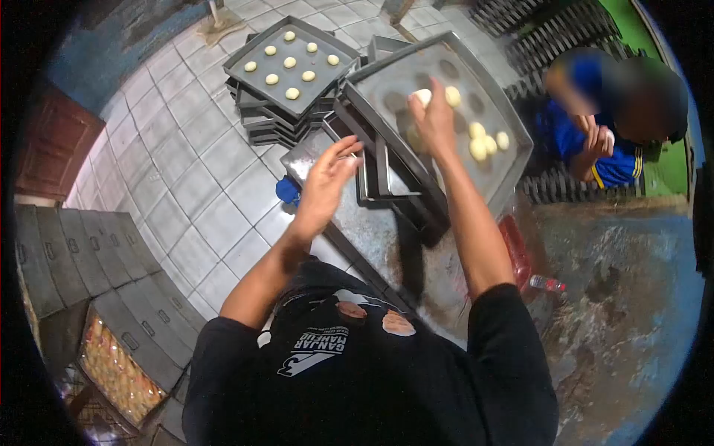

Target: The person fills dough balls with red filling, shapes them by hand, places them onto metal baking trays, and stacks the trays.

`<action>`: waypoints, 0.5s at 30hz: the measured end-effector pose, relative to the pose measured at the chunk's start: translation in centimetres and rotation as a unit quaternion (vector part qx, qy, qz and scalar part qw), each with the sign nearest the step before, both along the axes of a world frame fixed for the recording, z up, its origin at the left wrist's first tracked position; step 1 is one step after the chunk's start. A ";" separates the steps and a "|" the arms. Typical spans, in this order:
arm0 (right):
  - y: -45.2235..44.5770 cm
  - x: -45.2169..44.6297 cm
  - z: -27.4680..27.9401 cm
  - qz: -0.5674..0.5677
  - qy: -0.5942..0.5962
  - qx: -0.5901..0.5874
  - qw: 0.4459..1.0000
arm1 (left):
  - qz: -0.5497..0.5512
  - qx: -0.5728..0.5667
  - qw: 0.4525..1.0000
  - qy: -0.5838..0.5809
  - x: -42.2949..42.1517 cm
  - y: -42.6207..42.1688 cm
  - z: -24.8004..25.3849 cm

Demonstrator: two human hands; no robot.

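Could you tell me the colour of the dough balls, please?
The dough balls are pale yellow, seen best in the head view.

A patchy blue wall borders pale floor tiles.

Pale cream is being shown by the dough balls, dull grey with darker round patches by the tray. White floor tiles are being gridded by darker lines. A black shirt is being marked with white lettering; a blue sleeve is being edged with yellow stripes.
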State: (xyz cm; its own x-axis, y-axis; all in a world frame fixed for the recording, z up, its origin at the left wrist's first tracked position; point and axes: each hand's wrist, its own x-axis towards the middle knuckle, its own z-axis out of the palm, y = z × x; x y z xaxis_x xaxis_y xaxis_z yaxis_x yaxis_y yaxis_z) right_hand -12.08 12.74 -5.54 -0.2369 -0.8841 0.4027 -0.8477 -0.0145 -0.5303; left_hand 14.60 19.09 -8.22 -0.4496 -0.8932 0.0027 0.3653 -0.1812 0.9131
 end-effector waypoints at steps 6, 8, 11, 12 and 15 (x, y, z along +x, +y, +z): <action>-6.7 -2.0 -3.7 0.172 0.170 0.180 0.953 | 0.135 0.045 0.979 -0.147 12.2 -2.4 -5.4; -7.0 -1.2 -5.9 0.163 0.161 0.151 0.962 | 0.157 0.067 0.968 -0.181 14.9 -2.1 -5.9; -6.9 -1.2 -6.3 0.133 0.184 0.126 0.966 | 0.171 0.071 0.959 -0.213 15.6 -1.8 -5.9; -7.1 -1.8 -5.6 0.154 0.160 0.193 0.956 | 0.166 0.072 0.963 -0.198 15.0 -2.2 -5.9; -6.3 -1.3 1.0 0.140 -0.250 0.293 0.912 | 0.133 0.069 0.978 -0.143 12.5 -3.2 -4.7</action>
